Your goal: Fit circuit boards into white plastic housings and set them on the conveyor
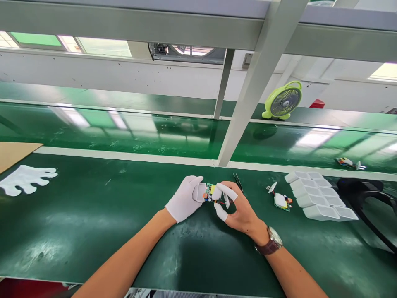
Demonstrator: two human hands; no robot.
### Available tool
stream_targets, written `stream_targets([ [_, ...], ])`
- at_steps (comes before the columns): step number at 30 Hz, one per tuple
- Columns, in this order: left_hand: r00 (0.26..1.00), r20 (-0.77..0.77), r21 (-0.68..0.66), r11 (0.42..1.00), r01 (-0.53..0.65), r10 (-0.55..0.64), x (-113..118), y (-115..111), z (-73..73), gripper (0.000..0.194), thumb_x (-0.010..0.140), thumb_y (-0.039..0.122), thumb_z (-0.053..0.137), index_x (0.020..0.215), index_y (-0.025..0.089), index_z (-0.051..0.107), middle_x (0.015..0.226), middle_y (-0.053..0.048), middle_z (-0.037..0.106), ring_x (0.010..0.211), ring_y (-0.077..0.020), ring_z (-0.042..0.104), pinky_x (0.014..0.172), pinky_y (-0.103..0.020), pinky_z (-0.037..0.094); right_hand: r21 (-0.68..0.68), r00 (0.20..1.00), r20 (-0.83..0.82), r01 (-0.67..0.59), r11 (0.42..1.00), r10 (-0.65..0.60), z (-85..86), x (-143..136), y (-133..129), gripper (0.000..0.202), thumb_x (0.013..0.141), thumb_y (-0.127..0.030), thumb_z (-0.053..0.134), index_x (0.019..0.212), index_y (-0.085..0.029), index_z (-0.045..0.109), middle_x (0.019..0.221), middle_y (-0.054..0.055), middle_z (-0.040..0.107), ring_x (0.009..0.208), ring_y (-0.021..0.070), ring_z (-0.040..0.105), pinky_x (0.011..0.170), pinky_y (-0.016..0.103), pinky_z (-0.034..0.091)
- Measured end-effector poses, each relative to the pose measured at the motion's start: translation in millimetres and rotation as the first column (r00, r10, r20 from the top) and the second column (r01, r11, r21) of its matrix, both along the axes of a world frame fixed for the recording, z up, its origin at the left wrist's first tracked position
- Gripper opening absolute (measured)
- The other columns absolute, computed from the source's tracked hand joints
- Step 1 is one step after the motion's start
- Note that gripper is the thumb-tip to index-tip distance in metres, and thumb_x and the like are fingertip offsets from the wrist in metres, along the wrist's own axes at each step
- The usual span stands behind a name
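My left hand (182, 201), in a white glove, grips a small white plastic case (200, 193) with its opening turned to the right. At that opening sits a small circuit board (210, 189) with yellow, orange and blue parts, partly hidden by fingers. White finger cots cover the thumb and forefinger of my right hand (243, 213), which is closed around the board's right end. A white plug piece (226, 200) with a red wire shows between its fingers. Just beyond this hand, dark tweezers (238, 183) lie on the green bench.
To the right lie another wired circuit board (281, 201), rows of white plastic cases (316, 198) and a black object with a strap (364, 190). A white glove (27, 179) and brown board (15, 152) lie left. Behind a slanted post (245, 107) stands a green fan (283, 101).
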State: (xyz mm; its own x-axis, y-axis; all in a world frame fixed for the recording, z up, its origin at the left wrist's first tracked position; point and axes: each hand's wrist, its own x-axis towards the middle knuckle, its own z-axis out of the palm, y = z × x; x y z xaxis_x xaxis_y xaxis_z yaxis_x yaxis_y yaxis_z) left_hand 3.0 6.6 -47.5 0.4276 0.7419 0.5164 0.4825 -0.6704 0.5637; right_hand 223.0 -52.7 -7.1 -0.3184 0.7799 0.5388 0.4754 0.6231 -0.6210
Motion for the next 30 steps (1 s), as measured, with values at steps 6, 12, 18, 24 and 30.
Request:
stream_targets([
  [6,0.998,-0.058,0.012,1.0,-0.009,0.009,-2.5,0.4,-3.7,0.081,0.07,0.011,0.076,0.141,0.026,0.043,0.128,-0.014,0.056,0.118,-0.0298,0.061,0.099,-0.048,0.055,0.015,0.993,0.114,0.015,1.0,-0.016,4.1,-1.5,-1.6,0.074,0.086,-0.009,0.059,0.15,-0.037,0.034,0.126,0.01,0.058,0.112,0.0278,0.062,0.087,0.044,0.062],
  [12,0.997,-0.071,0.017,1.0,0.009,-0.008,-2.2,0.0,-5.0,0.08,0.069,0.011,0.076,0.141,0.027,0.044,0.127,-0.013,0.057,0.119,-0.0283,0.061,0.098,-0.044,0.055,0.043,0.992,0.126,0.012,0.999,-0.018,6.2,-2.1,-3.5,0.075,0.087,-0.01,0.059,0.152,-0.038,0.031,0.13,0.01,0.058,0.112,0.0283,0.064,0.09,0.046,0.062],
  [18,0.997,-0.063,0.039,0.999,0.037,-0.035,0.0,-2.8,-3.6,0.078,0.073,0.013,0.075,0.142,0.026,0.043,0.127,-0.014,0.057,0.118,-0.0284,0.06,0.097,-0.044,0.056,0.076,0.992,0.122,0.003,0.997,-0.013,3.4,-2.1,-3.1,0.074,0.088,-0.01,0.059,0.152,-0.035,0.03,0.13,0.011,0.059,0.112,0.0278,0.064,0.093,0.047,0.061],
  [24,0.997,-0.065,0.045,0.998,0.046,-0.043,0.2,-3.6,-2.6,0.077,0.075,0.014,0.075,0.143,0.025,0.041,0.126,-0.015,0.055,0.118,-0.0285,0.06,0.095,-0.044,0.057,0.066,0.993,0.119,-0.004,0.998,-0.003,2.5,-1.5,-2.9,0.072,0.088,-0.011,0.059,0.151,-0.034,0.032,0.131,0.011,0.059,0.113,0.0279,0.064,0.094,0.047,0.061],
  [30,0.997,-0.069,0.037,0.998,0.047,-0.045,0.0,-3.7,-2.8,0.078,0.073,0.014,0.076,0.143,0.026,0.042,0.126,-0.014,0.057,0.117,-0.0282,0.061,0.096,-0.045,0.056,0.062,0.991,0.135,-0.008,0.998,0.0,0.6,-1.4,-2.4,0.07,0.089,-0.011,0.059,0.151,-0.032,0.033,0.132,0.012,0.059,0.116,0.0276,0.062,0.095,0.047,0.061],
])
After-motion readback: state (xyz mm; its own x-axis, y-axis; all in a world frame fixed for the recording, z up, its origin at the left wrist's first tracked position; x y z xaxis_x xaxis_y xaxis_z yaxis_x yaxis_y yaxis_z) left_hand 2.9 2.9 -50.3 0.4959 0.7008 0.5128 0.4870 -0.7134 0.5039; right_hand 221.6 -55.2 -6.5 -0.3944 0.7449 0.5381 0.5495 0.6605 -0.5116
